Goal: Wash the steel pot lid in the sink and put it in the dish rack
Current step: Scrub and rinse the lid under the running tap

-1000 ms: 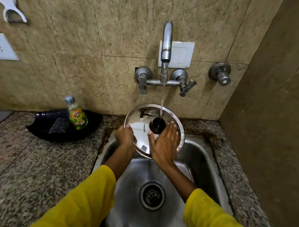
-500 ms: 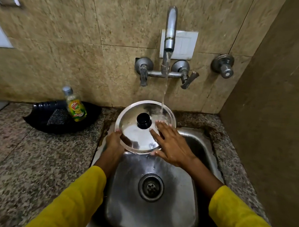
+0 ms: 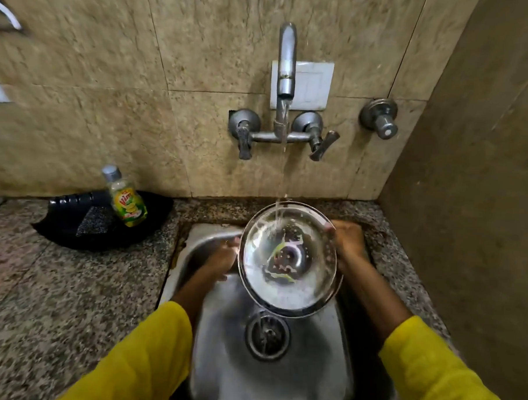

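Observation:
The round steel pot lid (image 3: pixel 289 258) is held over the steel sink (image 3: pixel 212 237) with its hollow underside facing me, and its black knob is hidden. Water from the wall tap (image 3: pixel 286 64) falls onto the lid's upper part. My left hand (image 3: pixel 222 260) grips the lid's left rim from behind. My right hand (image 3: pixel 347 242) holds the right rim, with fingers curled over the edge. No dish rack is in view.
A dish-soap bottle (image 3: pixel 125 198) stands in a black tray (image 3: pixel 70 230) with a scrub pad (image 3: pixel 94 222) on the granite counter at the left. The drain (image 3: pixel 267 333) lies below the lid. A tiled wall closes the right side.
The lid has been flipped from knob side up to underside up and shifted right under the stream. My right hand moved from the lid's face to its right rim.

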